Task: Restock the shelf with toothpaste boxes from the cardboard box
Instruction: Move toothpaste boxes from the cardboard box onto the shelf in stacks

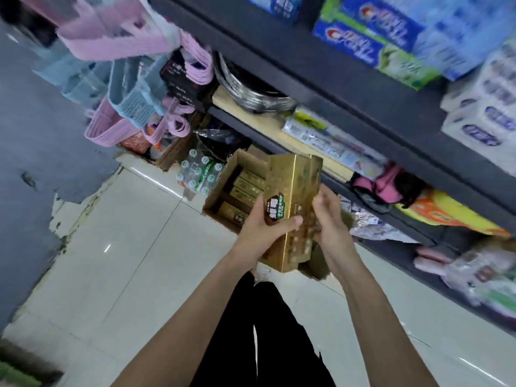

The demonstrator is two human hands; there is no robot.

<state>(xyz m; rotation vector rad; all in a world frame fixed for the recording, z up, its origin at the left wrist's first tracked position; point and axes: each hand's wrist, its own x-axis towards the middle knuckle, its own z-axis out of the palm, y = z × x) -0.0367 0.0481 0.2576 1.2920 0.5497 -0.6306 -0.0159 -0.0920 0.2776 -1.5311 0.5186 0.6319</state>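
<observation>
Progress: early-to-mid | left hand (265, 229) and right hand (329, 219) grip gold toothpaste boxes (293, 208) | cardboard box (223, 188) at 10 o'clock still holds more | shelf (349, 85) placement pending

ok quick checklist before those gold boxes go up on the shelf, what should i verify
1. Left hand grips the gold toothpaste boxes with its thumb across the front: ok.
2. Right hand holds the bundle's other side, fingers curled on it: ok.
3. Bundle lifted out of the cardboard box on the floor: ok.
4. More gold boxes left in the cardboard box for later trips: ok.
5. Free slot on the toothpaste shelf: cannot tell, the blue toothpaste packs fill the part in view.
6. How many boxes are in the bundle: cannot tell, blurred.
</observation>
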